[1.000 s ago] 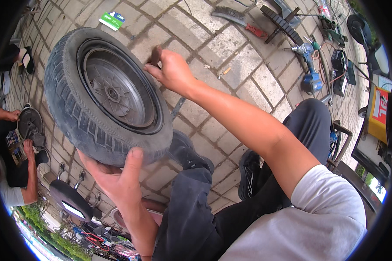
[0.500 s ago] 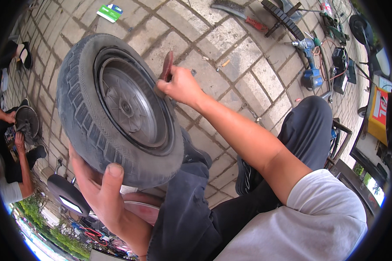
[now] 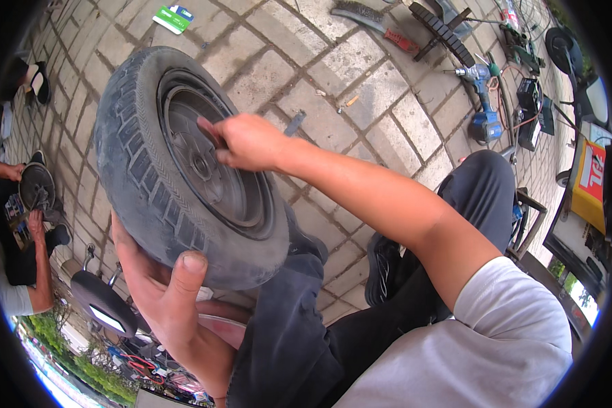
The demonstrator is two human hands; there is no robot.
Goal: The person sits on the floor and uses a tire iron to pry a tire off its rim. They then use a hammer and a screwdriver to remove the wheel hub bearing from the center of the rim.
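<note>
A small scooter-type wheel [image 3: 119, 156] with a worn, dusty black tyre and a dark metal hub [image 3: 200, 166] stands tilted in front of me. My left hand [image 3: 164, 299] grips the tyre's near lower side, thumb along the tread and the other fingers partly hidden behind it. Over the hub and the inside of the rim, my right hand [image 3: 251, 141] is closed on a flat reddish-brown piece [image 3: 205, 125]. Only its tip shows past the fingers. Whether it touches the metal cannot be made out.
Paving lies all around. A wire brush [image 3: 381, 27] with a red handle, a blue cordless impact wrench [image 3: 484, 102] and a green-white card [image 3: 173, 19] lie beyond. At left, another person's hands hold a round dark part [image 3: 37, 185]. My knee [image 3: 483, 183] rises at right.
My right hand has moved left, from the rim's right edge to over the hub, taking the reddish-brown piece along. The wheel has shifted slightly; my left hand keeps its grip.
</note>
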